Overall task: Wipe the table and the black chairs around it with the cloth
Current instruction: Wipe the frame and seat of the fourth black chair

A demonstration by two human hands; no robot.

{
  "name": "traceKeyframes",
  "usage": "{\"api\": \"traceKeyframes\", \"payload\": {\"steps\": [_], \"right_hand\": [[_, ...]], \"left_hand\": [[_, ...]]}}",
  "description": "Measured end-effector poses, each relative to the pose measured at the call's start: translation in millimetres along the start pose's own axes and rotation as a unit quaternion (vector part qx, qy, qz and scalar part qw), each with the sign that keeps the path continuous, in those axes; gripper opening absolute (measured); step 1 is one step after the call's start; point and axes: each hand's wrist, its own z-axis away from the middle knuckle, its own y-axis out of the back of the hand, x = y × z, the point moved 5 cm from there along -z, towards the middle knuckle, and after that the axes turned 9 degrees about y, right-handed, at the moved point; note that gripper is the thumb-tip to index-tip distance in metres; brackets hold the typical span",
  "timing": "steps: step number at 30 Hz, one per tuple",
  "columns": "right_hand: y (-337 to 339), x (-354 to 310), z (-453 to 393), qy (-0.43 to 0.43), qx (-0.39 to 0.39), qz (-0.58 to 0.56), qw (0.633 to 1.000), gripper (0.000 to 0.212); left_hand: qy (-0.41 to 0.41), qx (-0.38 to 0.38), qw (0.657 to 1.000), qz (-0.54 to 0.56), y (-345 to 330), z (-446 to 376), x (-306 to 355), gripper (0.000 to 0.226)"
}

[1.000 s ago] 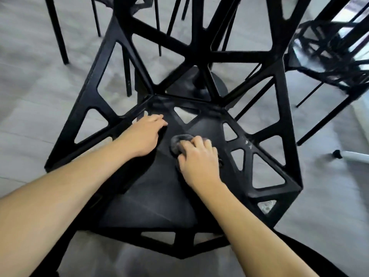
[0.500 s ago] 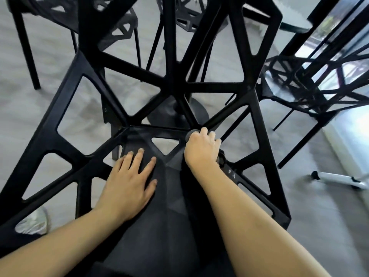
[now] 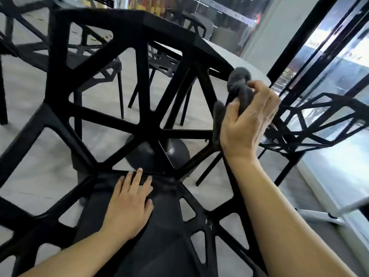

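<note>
**Cloth lifted off the seat, one palm flat on the chair**

At the far left we see another black chair (image 3: 60, 56), cut off by the frame edge and blurred, so we cannot make out its seat clearly. The black chair in front of us (image 3: 139, 76) fills most of the view; its open lattice back rises toward the top of the picture and its seat runs down out of frame at the bottom, so the front edge is hidden from us. Through the gaps in the back we see the grey floor (image 3: 26, 166) and the round black base of the worktop (image 3: 175, 154), partly masked by the chair's bars.

Our left hand (image 3: 129, 206) lies flat on the seat near where it meets the back, fingers straight and spread, pointing away from us; its grip is wide and it holds nothing.

Further right, the worktop (image 3: 229, 56) shows only as a grey sliver behind the chair back, most of it hidden. Our right hand (image 3: 249, 120) is raised beside the right edge of the chair back, its grip closed around the cloth (image 3: 238, 84). The dark grey cloth is bunched; its long axis runs roughly up and down, one rounded end sticking up above the fingers, a flap hanging below the thumb. Whether it touches the chair bar behind it we cannot tell.

At the far right stands a third black chair (image 3: 319, 120), its legs partly cut off, beside a glass wall (image 3: 339, 66).
</note>
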Motion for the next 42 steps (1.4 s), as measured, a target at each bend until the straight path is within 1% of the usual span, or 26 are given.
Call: {"api": "traceKeyframes", "payload": {"steps": [1,2,4,5,8,10,12,14,16,18,19,21,22,23,24,25,26,27,28,29,31,33,35,38,40,42], "right_hand": [[-12,7,-10,0.006,0.002,0.008,1.000,0.043],[-28,14,-13,0.015,-0.025,0.032,0.999,0.046],[-62,28,-3,0.033,-0.114,0.095,0.988,0.052],[-73,36,6,0.039,-0.143,0.124,0.981,0.052],[-75,50,29,0.060,-0.162,0.173,0.970,0.056],[-65,54,49,0.077,-0.186,0.199,0.959,0.062],[-58,58,65,0.078,-0.214,0.215,0.950,0.066],[-54,60,67,0.066,-0.226,0.204,0.950,0.065],[-50,60,55,0.044,-0.219,0.157,0.962,0.059],[-44,56,43,0.040,-0.190,0.119,0.974,0.053],[-40,49,35,0.049,-0.169,0.107,0.979,0.051],[-40,29,10,0.083,-0.124,0.082,0.985,0.050],[-44,17,-9,0.101,-0.104,0.073,0.987,0.050],[-50,5,-29,0.117,-0.083,0.070,0.987,0.051],[-59,-6,-49,0.135,-0.068,0.073,0.986,0.051],[-70,-16,-65,0.158,-0.064,0.081,0.982,0.052],[-83,-23,-75,0.181,-0.072,0.095,0.976,0.052],[-97,-25,-79,0.200,-0.090,0.112,0.969,0.052],[-111,-24,-78,0.215,-0.108,0.128,0.962,0.052],[-121,-21,-75,0.222,-0.119,0.141,0.957,0.052],[-126,-10,-64,0.235,-0.130,0.163,0.949,0.054],[-118,3,-38,0.255,-0.148,0.182,0.938,0.057],[-101,19,1,0.284,-0.166,0.208,0.921,0.061],[-84,33,45,0.316,-0.202,0.235,0.897,0.057],[-84,29,35,0.324,-0.202,0.239,0.893,0.055],[-93,16,7,0.332,-0.196,0.236,0.892,0.056]], "left_hand": [[0.003,0.006,1.000,0.001,-5,0,0,0.065],[0.004,0.014,1.000,0.000,-8,3,-1,0.065],[0.000,0.034,0.999,-0.006,-12,4,-3,0.066],[-0.003,0.037,0.999,-0.008,-14,4,-3,0.066],[0.005,0.041,0.999,-0.004,-17,-1,-4,0.064],[0.010,0.027,1.000,-0.004,-20,-2,-4,0.069],[0.007,0.015,1.000,-0.006,-21,0,-3,0.066],[-0.003,0.007,1.000,-0.018,-19,-1,-3,0.062],[-0.018,0.003,0.999,-0.028,-4,-7,0,0.061],[-0.046,0.045,0.998,-0.011,40,-29,9,0.059],[-0.068,0.086,0.994,0.000,73,-45,17,0.057],[-0.109,0.207,0.972,0.018,142,-84,33,0.051],[-0.119,0.261,0.958,0.003,173,-106,40,0.050],[-0.118,0.289,0.950,-0.028,197,-125,46,0.050],[-0.106,0.287,0.949,-0.071,214,-143,48,0.048],[-0.088,0.255,0.954,-0.132,219,-157,46,0.043],[-0.075,0.205,0.956,-0.198,215,-166,42,0.040],[-0.072,0.155,0.950,-0.263,204,-169,36,0.048],[-0.081,0.117,0.939,-0.314,191,-169,31,0.061],[-0.096,0.104,0.932,-0.334,181,-165,27,0.071],[-0.129,0.127,0.929,-0.322,169,-165,23,0.078],[-0.150,0.160,0.927,-0.304,166,-168,21,0.077],[-0.152,0.154,0.926,-0.309,165,-171,20,0.076],[-0.145,0.141,0.931,-0.303,167,-168,21,0.076],[-0.154,0.147,0.933,-0.290,167,-167,20,0.076],[-0.168,0.161,0.931,-0.279,167,-166,20,0.071]]}}
